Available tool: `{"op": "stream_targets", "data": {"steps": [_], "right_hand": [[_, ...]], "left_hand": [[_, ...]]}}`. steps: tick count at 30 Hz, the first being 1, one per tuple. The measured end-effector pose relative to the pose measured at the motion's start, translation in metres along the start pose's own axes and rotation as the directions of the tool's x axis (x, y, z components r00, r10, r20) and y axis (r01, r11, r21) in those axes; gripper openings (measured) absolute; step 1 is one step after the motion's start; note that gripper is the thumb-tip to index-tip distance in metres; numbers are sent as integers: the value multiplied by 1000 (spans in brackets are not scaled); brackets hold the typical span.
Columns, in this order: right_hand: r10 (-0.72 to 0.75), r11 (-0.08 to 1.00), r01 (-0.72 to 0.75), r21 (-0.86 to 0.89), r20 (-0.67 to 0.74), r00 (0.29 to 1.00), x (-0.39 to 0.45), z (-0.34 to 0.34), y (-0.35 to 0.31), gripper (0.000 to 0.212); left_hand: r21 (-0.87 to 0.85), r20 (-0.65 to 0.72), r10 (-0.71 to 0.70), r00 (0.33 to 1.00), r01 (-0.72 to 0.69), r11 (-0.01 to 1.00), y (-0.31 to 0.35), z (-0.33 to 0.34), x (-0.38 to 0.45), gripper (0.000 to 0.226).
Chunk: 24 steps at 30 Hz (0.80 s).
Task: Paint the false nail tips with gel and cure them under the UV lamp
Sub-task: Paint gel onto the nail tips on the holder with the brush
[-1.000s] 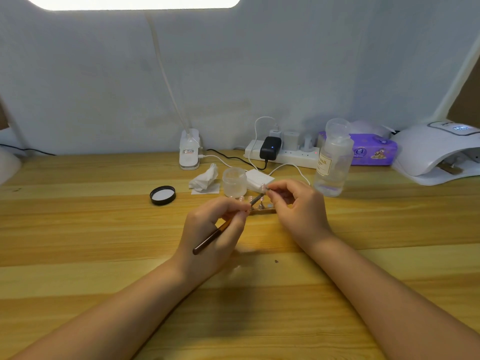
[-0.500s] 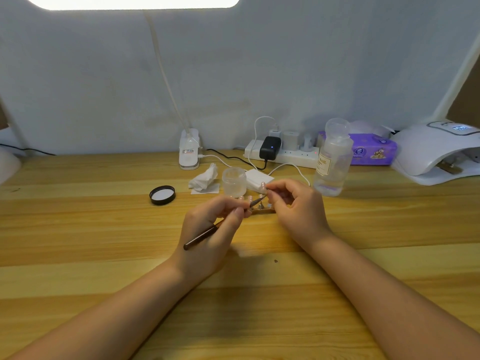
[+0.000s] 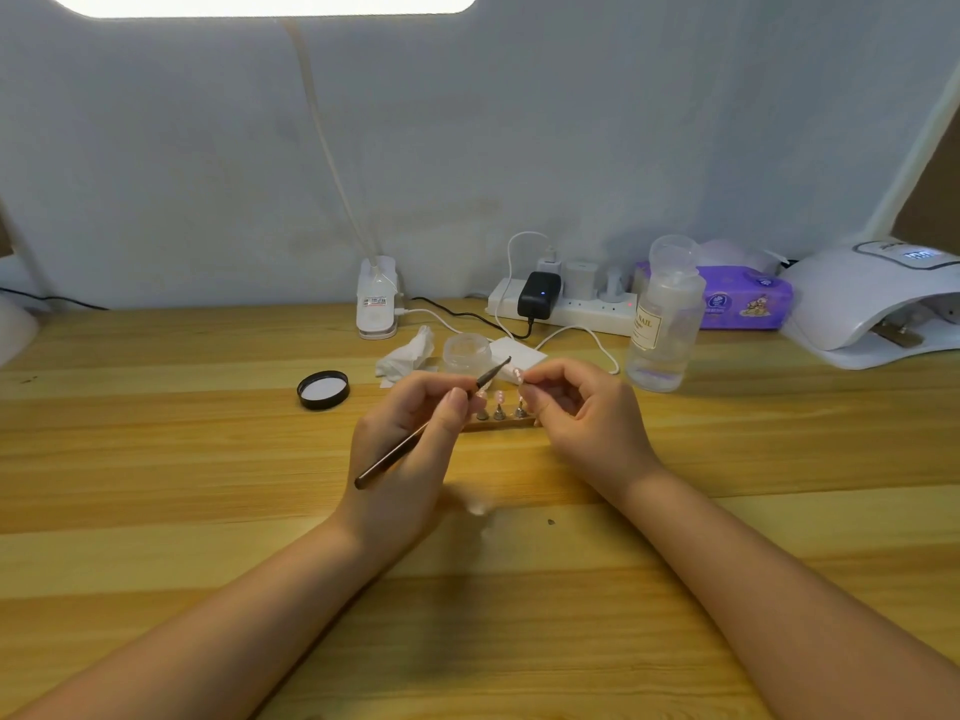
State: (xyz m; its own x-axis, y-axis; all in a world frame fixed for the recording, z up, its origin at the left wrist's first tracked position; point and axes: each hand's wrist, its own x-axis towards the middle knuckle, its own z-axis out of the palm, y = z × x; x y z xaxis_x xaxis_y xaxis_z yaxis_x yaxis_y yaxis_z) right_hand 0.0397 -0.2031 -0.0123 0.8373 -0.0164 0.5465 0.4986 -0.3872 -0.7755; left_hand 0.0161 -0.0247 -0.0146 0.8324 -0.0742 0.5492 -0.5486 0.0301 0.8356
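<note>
So the left hand (image 3: 415, 439) pinches a thin dark brush (image 3: 431, 423), bristle end angled up toward a pink nail tip (image 3: 517, 375) that the right hand (image 3: 576, 413) pinches between thumb and fingertip. Both sit just above a little wooden stand (image 3: 501, 422) on the surface (image 3: 208, 485), where a few more tips are mounted on pegs. Open gel jar (image 3: 466, 352) is right behind, its black lid (image 3: 323, 389) off to the left. UV lamp (image 3: 872, 304) sits far right.

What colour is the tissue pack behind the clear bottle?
Purple, with small printed pictures; the tissue pack shows in the head view.
</note>
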Motion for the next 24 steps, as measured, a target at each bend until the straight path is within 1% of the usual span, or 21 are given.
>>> {"op": "stream_targets", "data": {"steps": [2,6,10,13,18,21,24], "right_hand": [[2,1000,-2,2,-5,1000,0,-1,1,15],[17,1000,-17,-1,-12,1000,1,-2,2,14],[25,1000,-25,-5,-4,1000,0,-3,1,19],[24,1000,-24,3,0,1000,0,-4,2,17],[14,1000,-15,23,11,1000,1,-2,3,15],[18,998,-19,55,20,1000,0,-2,2,16],[31,997,-32,74,13,999,1,-3,3,14]], "left_hand": [[-15,17,5,1000,-5,1000,0,0,-1,18],[-33,60,-1,998,3,999,0,0,-3,20],[-5,113,20,993,-20,1000,2,1,-5,19],[-2,96,17,995,-17,1000,4,1,-4,19],[37,32,-29,999,28,999,1,0,-1,14],[73,24,-19,1000,17,997,0,0,0,15],[66,9,-6,1000,5,998,1,0,0,20]]}}
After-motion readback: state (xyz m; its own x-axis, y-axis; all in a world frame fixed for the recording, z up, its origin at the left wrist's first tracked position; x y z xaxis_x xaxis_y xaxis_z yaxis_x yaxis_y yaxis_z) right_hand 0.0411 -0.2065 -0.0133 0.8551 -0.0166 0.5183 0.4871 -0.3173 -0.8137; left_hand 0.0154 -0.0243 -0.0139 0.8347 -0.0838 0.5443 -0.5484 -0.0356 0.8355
